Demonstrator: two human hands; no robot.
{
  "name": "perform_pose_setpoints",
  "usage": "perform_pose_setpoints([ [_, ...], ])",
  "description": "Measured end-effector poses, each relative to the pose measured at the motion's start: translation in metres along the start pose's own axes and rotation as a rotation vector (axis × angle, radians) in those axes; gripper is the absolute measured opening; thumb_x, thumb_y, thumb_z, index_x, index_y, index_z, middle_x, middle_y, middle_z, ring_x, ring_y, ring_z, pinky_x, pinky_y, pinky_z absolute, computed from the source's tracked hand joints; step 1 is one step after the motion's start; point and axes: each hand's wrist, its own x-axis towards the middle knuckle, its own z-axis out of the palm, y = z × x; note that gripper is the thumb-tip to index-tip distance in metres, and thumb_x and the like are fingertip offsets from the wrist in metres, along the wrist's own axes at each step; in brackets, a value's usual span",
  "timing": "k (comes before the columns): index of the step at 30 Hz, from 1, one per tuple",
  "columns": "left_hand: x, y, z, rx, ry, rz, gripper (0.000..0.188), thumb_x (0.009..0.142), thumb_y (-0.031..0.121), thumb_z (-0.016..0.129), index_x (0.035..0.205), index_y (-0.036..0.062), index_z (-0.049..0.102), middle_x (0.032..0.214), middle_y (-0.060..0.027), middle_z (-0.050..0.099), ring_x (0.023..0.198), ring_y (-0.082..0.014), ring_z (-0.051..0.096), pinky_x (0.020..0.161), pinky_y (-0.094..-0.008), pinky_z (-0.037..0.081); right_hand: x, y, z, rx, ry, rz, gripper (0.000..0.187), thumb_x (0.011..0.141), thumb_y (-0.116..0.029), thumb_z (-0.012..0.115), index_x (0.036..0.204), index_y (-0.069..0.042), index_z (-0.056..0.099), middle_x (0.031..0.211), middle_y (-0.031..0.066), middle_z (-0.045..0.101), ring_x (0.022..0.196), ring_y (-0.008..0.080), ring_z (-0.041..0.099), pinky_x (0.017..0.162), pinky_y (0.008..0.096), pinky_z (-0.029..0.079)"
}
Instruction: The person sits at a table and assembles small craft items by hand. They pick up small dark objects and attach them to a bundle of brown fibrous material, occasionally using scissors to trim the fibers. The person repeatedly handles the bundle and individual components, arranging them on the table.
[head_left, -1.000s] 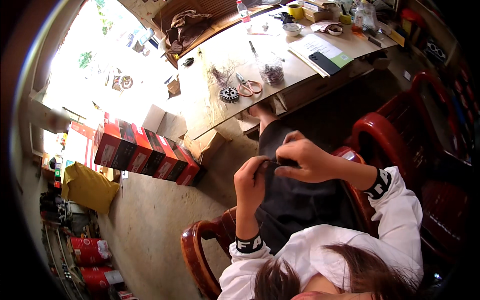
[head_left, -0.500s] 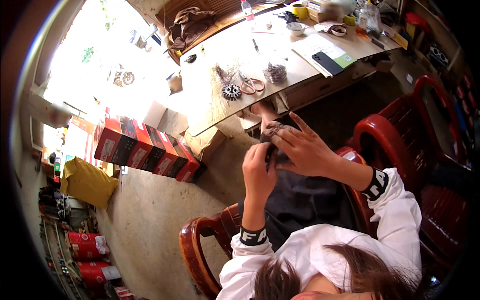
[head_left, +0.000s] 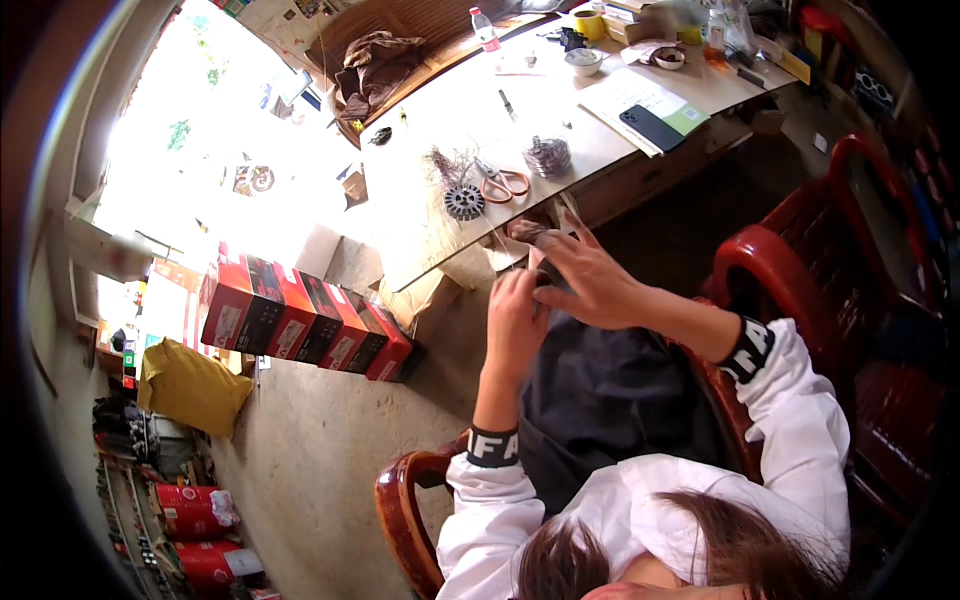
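Observation:
Above my dark-clothed lap, both hands come together just off the table's near edge. My left hand (head_left: 515, 312) has its fingers curled around something small and dark, mostly hidden by them. Beside it, my right hand (head_left: 592, 283) reaches across with its thumb against the left fingers. One right finger sticks up while the others bend over the same spot. On the table close by lie a round black-and-white slotted motor core (head_left: 464, 202), scissors with orange handles (head_left: 507, 186), a coil of wire (head_left: 547, 157) and a tangle of thin wire (head_left: 448, 165).
A phone (head_left: 650, 128) rests on papers at the table's right. Bowls (head_left: 583, 63) and a bottle (head_left: 485, 30) stand farther back. Red-and-black boxes (head_left: 300, 315) line the floor at left, near a yellow sack (head_left: 193, 388). Red wooden chairs (head_left: 785, 275) stand at right.
The view has shifted slightly, so boxes and sack appear farther right and lower. My hands are still together; my right hand's fingers sit a little differently over the left.

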Motion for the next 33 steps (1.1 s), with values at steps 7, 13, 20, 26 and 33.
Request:
perform_pose_setpoints([
  [7,0.045,-0.072,-0.022,0.398,-0.055,0.041,0.012,0.078,0.007,0.063,0.09,0.004,0.061,0.087,-0.0125,0.058,0.088,-0.032,0.056,0.083,-0.041,0.044,0.037,0.073,0.032,0.013,-0.208,-0.001,0.02,0.093,-0.019,0.054,0.083,-0.003,0.06,0.064,0.0083,0.057,0.068,0.0249,0.061,0.081,0.0377,0.044],
  [13,0.08,-0.207,-0.022,0.277,0.097,-0.182,0.01,0.081,0.01,0.065,0.09,0.0059,0.067,0.094,-0.0161,0.06,0.094,-0.0346,0.055,0.087,-0.0418,0.043,0.143,0.076,0.023,1.141,0.003,0.542,0.024,0.097,-0.023,0.056,0.096,-0.001,0.064,0.083,0.0006,0.062,0.073,0.0075,0.055,0.069,0.0213,0.044],
  [20,0.166,-0.328,0.029,0.341,0.149,-0.529,0.018,0.081,0.022,0.067,0.096,0.0105,0.07,0.1,-0.0201,0.062,0.11,-0.0375,0.049,0.097,-0.0417,0.039,0.232,0.094,-0.017,1.244,0.259,0.201,0.022,0.098,-0.022,0.053,0.096,-0.003,0.064,0.085,0.0019,0.064,0.078,0.0101,0.056,0.077,0.0264,0.045],
  [26,0.194,-0.404,0.083,0.065,-0.092,-1.084,0.064,0.071,0.045,0.078,0.102,-0.0092,0.063,0.105,-0.0277,0.064,0.099,-0.0364,0.063,0.087,-0.0422,0.049,0.216,0.109,-0.033,0.935,0.248,0.084,0.025,0.1,-0.025,0.048,0.099,-0.003,0.06,0.086,0.0019,0.06,0.075,0.0108,0.052,0.072,0.0262,0.043],
  [33,0.195,-0.453,0.066,-0.649,0.294,-1.052,0.04,0.076,0.013,0.079,0.104,-0.0087,0.061,0.093,-0.0146,0.067,0.076,-0.0222,0.062,0.065,-0.0348,0.051,0.186,0.148,-0.051,1.045,0.269,-0.091,0.023,0.1,-0.019,0.049,0.108,-0.001,0.061,0.093,0.0056,0.062,0.085,0.0117,0.057,0.077,0.0283,0.045],
])
